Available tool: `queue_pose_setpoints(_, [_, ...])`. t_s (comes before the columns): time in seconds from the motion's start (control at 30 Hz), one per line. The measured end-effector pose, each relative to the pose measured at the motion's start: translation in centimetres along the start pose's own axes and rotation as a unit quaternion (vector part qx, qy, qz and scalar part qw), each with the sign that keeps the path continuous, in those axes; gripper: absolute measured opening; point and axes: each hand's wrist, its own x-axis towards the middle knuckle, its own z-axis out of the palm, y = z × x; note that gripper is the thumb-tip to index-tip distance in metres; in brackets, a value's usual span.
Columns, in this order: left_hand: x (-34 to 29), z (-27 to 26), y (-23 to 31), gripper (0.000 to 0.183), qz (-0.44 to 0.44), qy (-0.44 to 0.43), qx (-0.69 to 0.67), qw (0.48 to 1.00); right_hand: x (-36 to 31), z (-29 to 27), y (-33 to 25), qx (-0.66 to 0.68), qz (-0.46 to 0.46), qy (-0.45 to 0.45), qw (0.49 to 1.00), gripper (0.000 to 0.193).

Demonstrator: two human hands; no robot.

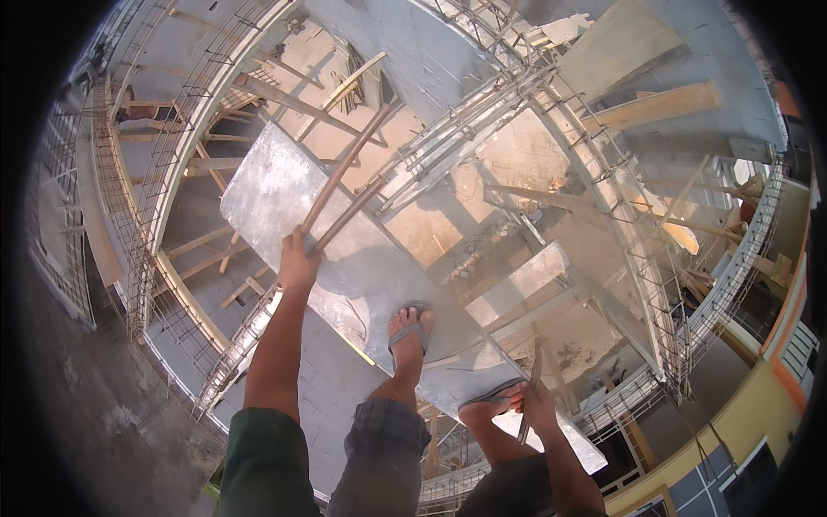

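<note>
My left hand is closed around the near end of a long reddish-brown bar that slants up and away to the right. A second brown bar runs beside it, its near end at the same hand. Low on the right, my right hand grips a thin dark bar, which shows above and below the fingers, close to my sandal. Whether these bars are wood or rusty metal is unclear. Both my feet, in sandals, stand on a long pale grey board.
Steel rebar cages cross the opening beyond the board. Through the gaps, a lower level shows timber props and debris. Grey panels lie at the far side. A yellow building wall stands at lower right.
</note>
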Motion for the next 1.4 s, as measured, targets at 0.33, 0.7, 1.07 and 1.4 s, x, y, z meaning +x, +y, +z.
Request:
queue_pose_setpoints(0.33, [-1.1,-0.6,0.2,0.097,0.062,0.041,0.014,0.997,26.6,-7.5,-9.4,-0.444,-0.297,0.183,0.825,0.042])
queue_pose_setpoints(0.7, [-0.7,-0.9,-0.8,0.057,0.084,0.010,0.046,0.995,33.4,0.2,-5.0,-0.424,-0.332,0.051,0.841,0.054])
queue_pose_setpoints(1.07, [-0.2,1.7,1.4,0.036,0.212,0.031,0.016,0.977,31.4,1.2,1.1,-0.456,-0.244,-0.025,0.855,0.054])
queue_pose_setpoints(1.4, [-6.0,-0.1,18.7,0.054,0.368,-0.143,0.102,0.913,29.3,-3.2,-3.2,-0.470,-0.218,0.093,0.850,0.051])
